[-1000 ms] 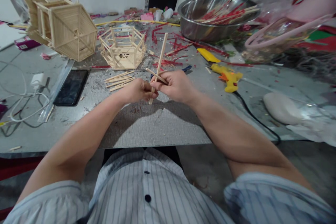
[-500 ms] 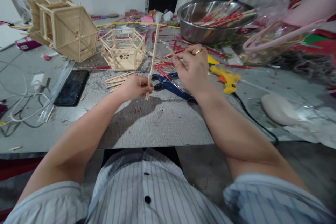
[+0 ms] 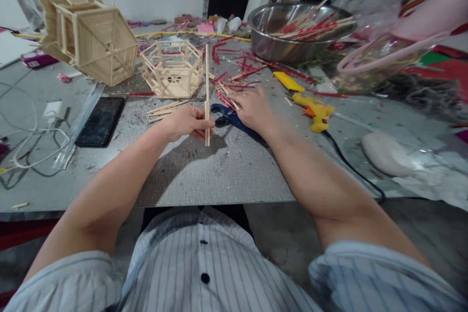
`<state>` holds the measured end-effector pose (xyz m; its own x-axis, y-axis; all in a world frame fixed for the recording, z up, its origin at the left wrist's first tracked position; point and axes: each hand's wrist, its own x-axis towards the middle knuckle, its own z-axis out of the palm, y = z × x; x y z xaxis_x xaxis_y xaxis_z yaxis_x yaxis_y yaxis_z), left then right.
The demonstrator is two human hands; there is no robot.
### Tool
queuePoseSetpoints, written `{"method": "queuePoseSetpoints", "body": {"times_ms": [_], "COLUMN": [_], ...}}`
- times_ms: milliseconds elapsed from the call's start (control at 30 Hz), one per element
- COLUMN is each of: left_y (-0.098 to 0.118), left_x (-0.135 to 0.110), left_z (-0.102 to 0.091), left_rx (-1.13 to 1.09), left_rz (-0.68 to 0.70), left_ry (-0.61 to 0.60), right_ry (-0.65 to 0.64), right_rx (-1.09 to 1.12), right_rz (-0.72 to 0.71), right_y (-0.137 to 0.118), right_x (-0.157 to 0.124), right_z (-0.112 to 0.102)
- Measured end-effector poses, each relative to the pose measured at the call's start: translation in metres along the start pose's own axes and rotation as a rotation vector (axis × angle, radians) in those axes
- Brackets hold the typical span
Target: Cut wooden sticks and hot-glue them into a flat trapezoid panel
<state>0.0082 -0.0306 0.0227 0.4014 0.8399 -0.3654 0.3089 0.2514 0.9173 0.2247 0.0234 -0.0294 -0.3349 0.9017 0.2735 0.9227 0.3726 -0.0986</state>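
My left hand (image 3: 188,122) is closed on a long wooden stick (image 3: 207,83) and holds it upright, its lower end just above the grey table (image 3: 219,170). My right hand (image 3: 252,109) is down on the table to the right, fingers curled over the handles of blue-handled cutters (image 3: 224,114), whose jaws point toward the stick. Short loose sticks (image 3: 166,108) lie just beyond my left hand. A small hexagonal stick frame (image 3: 171,68) stands behind them.
A large stick-built model (image 3: 91,39) lies tilted at the back left. A black phone (image 3: 99,121) and a white charger (image 3: 53,112) are on the left. A yellow glue gun (image 3: 314,107), a steel bowl (image 3: 266,44) of red sticks and a clear pink-rimmed basket (image 3: 383,53) are on the right.
My right hand let go of the short stick, reached out toward the red scraps, then dropped onto the blue cutters. My left hand turned the long stick from leaning right to upright.
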Motion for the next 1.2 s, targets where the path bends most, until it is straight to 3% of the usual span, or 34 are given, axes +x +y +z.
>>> {"method": "queuePoseSetpoints", "body": {"times_ms": [200,333,467,600,733,967,1200], "left_y": [0.000,0.000,-0.004,-0.009,-0.009,0.000,-0.008], "left_x": [0.000,0.000,0.002,0.004,0.004,0.001,0.010], "left_z": [0.001,0.001,0.000,0.000,0.001,0.008,0.010], "left_rx": [-0.030,-0.012,0.030,0.102,0.109,0.011,0.080], "left_rz": [0.006,0.011,0.029,0.039,0.045,0.069,0.157], "left_ry": [-0.021,-0.052,-0.107,-0.156,-0.145,0.033,0.104], "right_ry": [0.006,0.097,-0.032,-0.184,-0.192,-0.063,-0.006], "right_rx": [0.245,0.609,1.057,1.297,1.368,1.384,1.256], "right_rz": [-0.061,-0.078,0.011,0.033,0.047,0.121,0.111], "right_y": [-0.010,-0.024,-0.038,-0.049,-0.052,-0.045,-0.047], "right_x": [0.000,-0.007,-0.012,-0.014,-0.014,-0.012,-0.013], "right_z": [-0.003,-0.014,-0.020,-0.019,-0.020,-0.019,-0.017]}}
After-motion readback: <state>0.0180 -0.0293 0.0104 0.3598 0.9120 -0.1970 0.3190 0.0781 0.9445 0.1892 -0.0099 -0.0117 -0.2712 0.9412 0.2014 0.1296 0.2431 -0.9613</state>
